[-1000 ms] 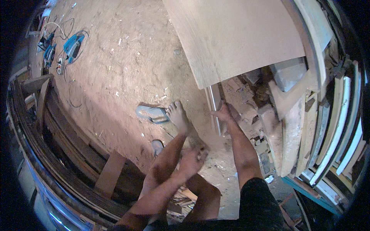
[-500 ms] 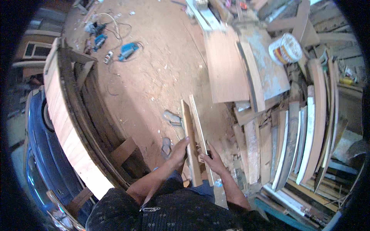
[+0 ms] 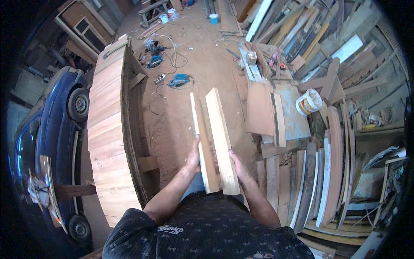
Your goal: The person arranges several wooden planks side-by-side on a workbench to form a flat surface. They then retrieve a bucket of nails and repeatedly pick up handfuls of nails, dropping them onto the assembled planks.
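I hold two short wooden boards side by side in front of my body, with a narrow gap between them. My left hand [image 3: 193, 156] is closed round the outer edge of the left board [image 3: 204, 151], its fingers partly hidden behind the wood. Round the right board [image 3: 222, 142] my right hand [image 3: 238, 165] is wrapped, the thumb on its outer side. Both boards tilt away from me, their near ends close to my shirt. The right board turns a broad pale face upward.
A long workbench of pale planks [image 3: 110, 125] runs along my left, with a blue car [image 3: 51, 116] beyond it. Blue power tools [image 3: 179, 80] and cords lie on the dirt floor ahead. At right are a white bucket [image 3: 308, 102], a plywood sheet [image 3: 259, 108] and stacked boards [image 3: 308, 185].
My view has lifted, showing more of the far floor. The boards have turned, and the right one now shows its broad face. My right hand has shifted its grip along that board's outer side.
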Demonstrator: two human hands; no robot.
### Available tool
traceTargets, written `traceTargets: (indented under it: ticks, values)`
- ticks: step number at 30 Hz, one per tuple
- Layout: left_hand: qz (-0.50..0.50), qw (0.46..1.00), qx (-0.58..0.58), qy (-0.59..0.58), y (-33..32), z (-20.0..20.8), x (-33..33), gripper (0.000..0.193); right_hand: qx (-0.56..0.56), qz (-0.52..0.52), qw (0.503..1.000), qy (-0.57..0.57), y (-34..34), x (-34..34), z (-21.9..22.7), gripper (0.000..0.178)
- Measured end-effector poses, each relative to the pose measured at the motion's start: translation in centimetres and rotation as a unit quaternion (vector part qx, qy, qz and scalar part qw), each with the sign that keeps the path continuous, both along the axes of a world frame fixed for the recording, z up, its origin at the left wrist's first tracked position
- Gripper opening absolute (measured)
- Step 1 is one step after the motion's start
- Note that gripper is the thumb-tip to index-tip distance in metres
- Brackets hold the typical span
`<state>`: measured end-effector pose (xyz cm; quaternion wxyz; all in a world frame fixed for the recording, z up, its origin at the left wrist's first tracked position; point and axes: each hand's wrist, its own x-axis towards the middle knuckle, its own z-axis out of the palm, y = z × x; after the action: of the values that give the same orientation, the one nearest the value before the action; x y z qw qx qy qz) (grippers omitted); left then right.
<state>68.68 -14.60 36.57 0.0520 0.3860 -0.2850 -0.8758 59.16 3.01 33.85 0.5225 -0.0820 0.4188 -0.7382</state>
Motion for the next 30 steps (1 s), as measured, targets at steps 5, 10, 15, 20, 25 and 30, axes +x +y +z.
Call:
traceTargets:
  ticks: [5,10,15,20,25,30]
  values:
    - [0.087,0.989,-0.112,0.028,-3.2,7.1,6.2,0.071,-0.072,0.093,0.980,-0.158,-1.3,1.3,7.9,0.072]
    - [0.244,0.938,-0.243,0.034,-6.8,7.5,10.1,0.053,-0.138,0.173,0.961,-0.164,-5.1,2.5,8.3,0.075]
    - [0.300,0.920,-0.246,0.067,-11.1,7.8,15.7,0.047,-0.082,0.227,0.967,-0.074,-10.2,5.8,9.3,0.074]
    - [0.415,0.853,-0.303,0.085,-17.0,6.3,19.8,0.052,-0.036,0.283,0.956,-0.065,-17.6,8.0,7.9,0.073]
    - [0.429,0.757,-0.466,-0.162,-23.5,6.3,25.0,0.053,0.020,0.290,0.957,-0.017,-26.9,11.1,8.8,0.070]
    - [0.441,0.729,-0.476,-0.217,-30.2,7.0,30.8,0.054,0.051,0.320,0.946,0.023,-36.2,12.9,8.6,0.071]
